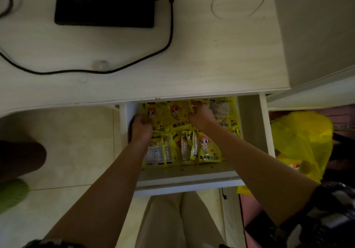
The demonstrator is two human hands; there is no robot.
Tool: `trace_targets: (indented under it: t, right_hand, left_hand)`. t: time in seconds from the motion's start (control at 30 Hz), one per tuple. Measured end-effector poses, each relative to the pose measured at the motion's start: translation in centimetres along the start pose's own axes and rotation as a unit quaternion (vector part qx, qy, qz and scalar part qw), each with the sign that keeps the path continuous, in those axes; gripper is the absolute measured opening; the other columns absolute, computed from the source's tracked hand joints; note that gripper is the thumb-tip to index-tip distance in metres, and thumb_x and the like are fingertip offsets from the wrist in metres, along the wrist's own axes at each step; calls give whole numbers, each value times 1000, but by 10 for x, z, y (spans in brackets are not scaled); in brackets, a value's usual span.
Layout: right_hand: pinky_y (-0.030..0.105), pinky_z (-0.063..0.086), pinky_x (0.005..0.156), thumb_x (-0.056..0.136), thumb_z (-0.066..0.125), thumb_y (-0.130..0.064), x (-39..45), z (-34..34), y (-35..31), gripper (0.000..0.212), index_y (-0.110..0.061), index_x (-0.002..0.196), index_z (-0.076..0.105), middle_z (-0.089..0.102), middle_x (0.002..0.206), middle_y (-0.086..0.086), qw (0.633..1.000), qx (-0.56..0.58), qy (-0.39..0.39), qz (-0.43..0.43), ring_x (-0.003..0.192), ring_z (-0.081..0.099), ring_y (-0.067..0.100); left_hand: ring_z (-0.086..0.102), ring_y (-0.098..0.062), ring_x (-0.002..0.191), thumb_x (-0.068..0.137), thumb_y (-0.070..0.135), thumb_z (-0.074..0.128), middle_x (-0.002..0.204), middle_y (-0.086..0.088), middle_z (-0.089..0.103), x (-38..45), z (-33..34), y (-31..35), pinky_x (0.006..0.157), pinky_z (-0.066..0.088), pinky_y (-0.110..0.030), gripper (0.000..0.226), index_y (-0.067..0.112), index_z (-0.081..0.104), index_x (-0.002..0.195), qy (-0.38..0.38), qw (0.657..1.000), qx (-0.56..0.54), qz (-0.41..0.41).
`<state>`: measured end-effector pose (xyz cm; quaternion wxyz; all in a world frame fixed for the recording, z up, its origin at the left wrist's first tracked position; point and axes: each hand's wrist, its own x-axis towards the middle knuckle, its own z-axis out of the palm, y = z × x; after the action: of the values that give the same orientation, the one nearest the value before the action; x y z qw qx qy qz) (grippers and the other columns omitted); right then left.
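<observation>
An open white drawer [184, 182] holds 2 rows of yellow packets [208, 147] printed with a cartoon face. 2 bare hands reach into it. The left hand [141, 128], by the drawer's left wall, curls fingers and thumb round a back-row packet's edge. The right hand [201, 117], at the drawer's back middle, grips packets there with bent fingers. Above the drawer, a pale desk [192, 55] carries a black cable [169, 36]. Right of the drawer sits a yellow bag [303, 140].

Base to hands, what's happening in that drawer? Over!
Left hand grips yellow packets, drawer's left. Right hand grips back-row packets. Drawer open, nothing blocking.
</observation>
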<state>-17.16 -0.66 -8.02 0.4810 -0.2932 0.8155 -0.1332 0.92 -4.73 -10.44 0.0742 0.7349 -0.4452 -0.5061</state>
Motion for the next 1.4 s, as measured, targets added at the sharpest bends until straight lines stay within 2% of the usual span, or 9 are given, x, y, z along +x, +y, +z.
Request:
trace_targets:
  t: [0.13,0.33,0.4,0.53,0.67,0.87,1.03,1.23,1.4]
  right_hand:
    - [29,46,65,88,54,-7,-14,-12,6,42,-5,130,49,61,116,17,1000,-17,16,14,90,63,29]
    - [37,51,77,89,47,-1,-52,-37,16,41,-1,130,48,59,116,20,996,-77,35,2,94,58,29]
    - [35,52,75,90,46,-3,-69,-42,17,43,-4,133,45,59,116,19,994,-102,39,-18,92,58,28]
    - [29,52,60,92,44,-6,-106,-46,17,39,-7,131,47,61,114,17,986,-143,31,-86,79,60,23]
    - [31,49,68,93,46,-11,-144,-37,12,35,-6,128,47,59,109,13,967,-199,18,-160,88,59,27]
    - [37,54,69,96,44,-20,-189,1,-10,28,-9,121,49,65,101,11,938,-257,-24,-229,80,61,26]
    - [39,48,91,94,46,-20,-230,51,-34,35,-14,128,46,56,126,9,894,-311,-69,-316,114,55,29]
    - [35,46,91,95,42,-17,-274,126,-58,29,-8,121,50,55,123,11,813,-397,-123,-408,113,55,28]
    - [37,46,94,96,36,-15,-303,197,-75,35,-10,130,45,54,127,10,783,-423,-181,-418,112,53,25]
  left_hand:
    - [53,-9,67,93,13,47,81,3,55,-17,-7,3,53,43,-22,26,11,58,116,-14,1000,7,18]
    - [64,-20,87,87,10,53,112,-7,66,-54,-20,5,70,53,-33,33,16,59,119,-46,996,37,62]
    - [60,-16,91,89,11,54,120,-1,60,-72,-25,9,70,49,-30,38,14,54,127,-42,995,56,78]
    - [56,-14,81,94,12,51,123,-9,59,-109,-37,11,56,38,-20,41,12,46,135,-35,988,107,102]
    - [61,-29,104,93,15,51,123,-12,62,-147,-56,4,76,47,-30,39,13,49,132,-2,975,170,142]
    - [62,-26,94,93,18,46,106,-8,68,-196,-96,-34,76,52,-38,33,17,51,126,54,955,214,197]
    - [61,-25,94,95,20,45,102,-9,66,-231,-134,-88,77,50,-35,30,18,52,124,116,955,204,180]
    - [61,-17,87,95,27,44,97,0,66,-265,-178,-161,73,50,-29,25,25,54,118,206,962,144,106]
    - [60,-14,83,95,27,44,95,2,65,-284,-222,-224,68,47,-23,23,27,56,115,260,956,126,45]
